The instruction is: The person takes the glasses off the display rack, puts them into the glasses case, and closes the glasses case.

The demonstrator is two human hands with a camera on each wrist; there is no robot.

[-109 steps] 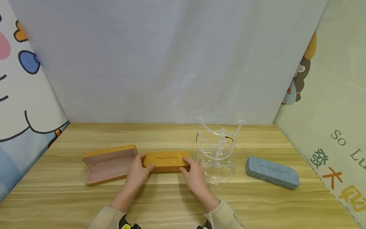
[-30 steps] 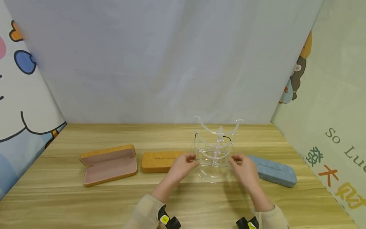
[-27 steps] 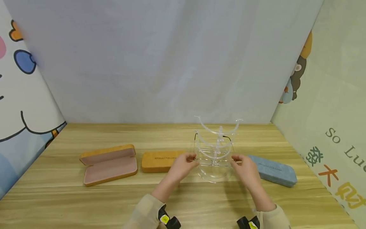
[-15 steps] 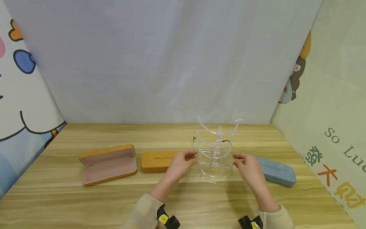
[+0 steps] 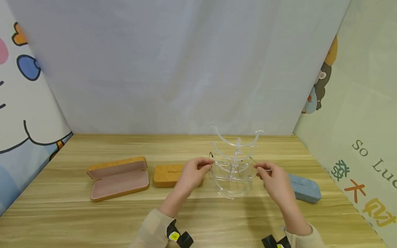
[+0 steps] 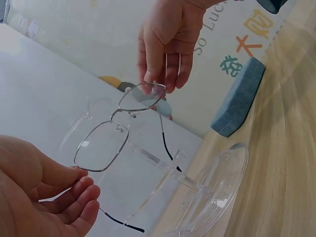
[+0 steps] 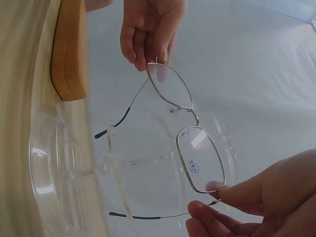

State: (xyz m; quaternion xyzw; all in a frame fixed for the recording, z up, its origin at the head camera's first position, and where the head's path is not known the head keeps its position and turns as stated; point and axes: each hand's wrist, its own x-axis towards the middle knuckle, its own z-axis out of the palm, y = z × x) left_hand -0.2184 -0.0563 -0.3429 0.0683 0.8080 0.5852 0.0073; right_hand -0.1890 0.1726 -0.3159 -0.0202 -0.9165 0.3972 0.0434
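Note:
A pair of thin metal-rimmed eyeglasses (image 7: 202,158) with dark temple tips is held between both hands in front of a clear tiered display stand (image 5: 238,145). My left hand (image 5: 191,175) pinches the frame at its left hinge, thumb against fingers. At the opposite hinge, my right hand (image 5: 277,179) pinches it the same way. Both temples stay unfolded and point back toward the stand; in the left wrist view the dark tips overlap its clear bars (image 6: 153,157). A small sticker shows on one lens.
Left of the stand lies a closed orange glasses case (image 5: 167,175), partly behind my left hand. Farther left an orange case (image 5: 121,184) stands open with its pink lining showing. A blue case (image 5: 305,188) lies to the right, partly behind my right hand.
Both hands have left the closed orange case and moved right to the eyeglasses on the stand. Over the last second the glasses have risen and come toward me, their temples sliding forward.

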